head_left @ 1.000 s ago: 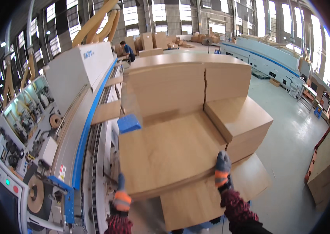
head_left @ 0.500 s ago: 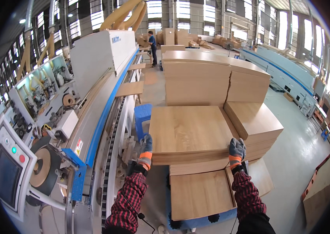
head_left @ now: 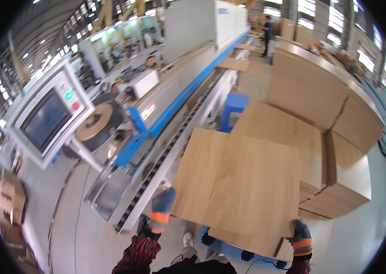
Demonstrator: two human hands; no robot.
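Note:
A flat wood-grain board [head_left: 243, 178] is held level in front of me, off the stack. My left hand [head_left: 163, 202], in a grey glove with an orange band, is closed on its near left corner; the thumb and fingertips are partly hidden and blurred. At the near right corner, my right hand [head_left: 300, 232], gloved alike, grips the edge. Behind the board lies a stack of similar boards [head_left: 279, 132]. Beneath its near edge another board [head_left: 243, 241] shows on a lower pile, above a blue base with black rollers.
To the left runs a long machine with a blue rail [head_left: 174, 114], a roller track [head_left: 170, 157] and a control screen [head_left: 44, 118] on an arm. A blue stool [head_left: 235, 109] stands beside the stack. Taller board piles [head_left: 311, 86] rise behind. A person [head_left: 267, 34] stands far off.
My view has swung left and down. The board has come off the stack toward me and to the left over the lower pile, with both hands on it.

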